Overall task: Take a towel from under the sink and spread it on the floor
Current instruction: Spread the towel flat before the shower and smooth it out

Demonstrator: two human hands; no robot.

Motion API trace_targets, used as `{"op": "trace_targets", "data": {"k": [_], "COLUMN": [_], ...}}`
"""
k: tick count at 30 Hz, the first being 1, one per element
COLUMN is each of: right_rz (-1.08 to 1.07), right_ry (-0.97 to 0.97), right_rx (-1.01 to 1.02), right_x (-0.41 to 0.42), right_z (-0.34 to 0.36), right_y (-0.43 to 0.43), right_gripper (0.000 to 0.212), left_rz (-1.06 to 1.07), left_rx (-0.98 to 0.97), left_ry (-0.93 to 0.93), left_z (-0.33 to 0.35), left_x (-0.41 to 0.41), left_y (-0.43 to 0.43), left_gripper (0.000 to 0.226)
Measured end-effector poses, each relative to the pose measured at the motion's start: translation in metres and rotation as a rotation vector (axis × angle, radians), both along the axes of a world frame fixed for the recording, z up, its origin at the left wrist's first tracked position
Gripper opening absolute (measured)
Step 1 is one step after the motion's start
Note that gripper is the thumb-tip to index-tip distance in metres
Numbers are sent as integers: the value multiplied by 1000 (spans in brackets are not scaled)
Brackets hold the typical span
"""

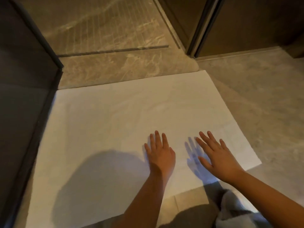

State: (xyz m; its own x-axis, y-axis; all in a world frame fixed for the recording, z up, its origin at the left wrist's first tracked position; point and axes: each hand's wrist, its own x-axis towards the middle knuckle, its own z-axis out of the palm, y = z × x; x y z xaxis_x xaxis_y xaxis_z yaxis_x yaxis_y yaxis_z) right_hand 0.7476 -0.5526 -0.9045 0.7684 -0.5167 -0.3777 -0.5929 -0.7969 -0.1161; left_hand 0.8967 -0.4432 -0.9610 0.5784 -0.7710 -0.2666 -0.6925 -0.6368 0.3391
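A large white towel (125, 116) lies flat and unfolded on the stone floor, filling the middle of the view. My left hand (160, 152) rests palm down on the towel near its front edge, fingers spread. My right hand (215, 153) hovers just above the towel to the right, fingers apart, casting a shadow on the cloth. Neither hand holds anything.
A dark cabinet side (24, 79) runs along the towel's left edge. Beyond the towel is a marble threshold (125, 69) and a shower floor behind glass. A dark door frame (194, 38) stands at the back right. Grey floor (263, 96) lies to the right. My knee (233, 209) is at the bottom.
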Motion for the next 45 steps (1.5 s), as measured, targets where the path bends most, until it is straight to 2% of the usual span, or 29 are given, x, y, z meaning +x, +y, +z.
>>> {"op": "trace_targets", "data": {"k": [5,7,11,14,17,20,22,25,29,36,45], "right_rz": [-168,-169,-298,-257,-126,36,117,155,164,-273,-346], "right_ry": [3,23,2,9,9,37,4,-44,-74,-76,-10], "right_rx": [-24,-71,-113,1,74,95,72,79,61,-58,-75], "right_x": [-52,-80,-99,-90,-74,-49,-32,-11,-13,-76,-115], "right_z": [43,57,35,4,-19,-39,-54,-77,-102,-109,-108], "right_y": [33,37,31,21,16,10,10,17,13,-65,-66], "right_gripper": [98,96,65,70,60,60,60,60,60,62,60], "left_rz": [-107,-122,-117,-139,-176,-175,-122,-88,-54,-36,-103], "left_rx": [-128,-107,30,59,0,134,171,284,278,289,278], "left_ry": [33,49,57,3,-83,-137,-161,-64,-72,-45,-85], "left_z": [26,27,9,0,3,-1,-9,-18,-24,-30,-42], "left_x": [-15,-21,-16,-14,-21,-23,-27,-36,-39,-37,-34], "left_y": [8,23,27,25,38,50,57,65,63,63,69], "left_gripper": [52,51,51,51,44,53,43,71,70,67,86]}}
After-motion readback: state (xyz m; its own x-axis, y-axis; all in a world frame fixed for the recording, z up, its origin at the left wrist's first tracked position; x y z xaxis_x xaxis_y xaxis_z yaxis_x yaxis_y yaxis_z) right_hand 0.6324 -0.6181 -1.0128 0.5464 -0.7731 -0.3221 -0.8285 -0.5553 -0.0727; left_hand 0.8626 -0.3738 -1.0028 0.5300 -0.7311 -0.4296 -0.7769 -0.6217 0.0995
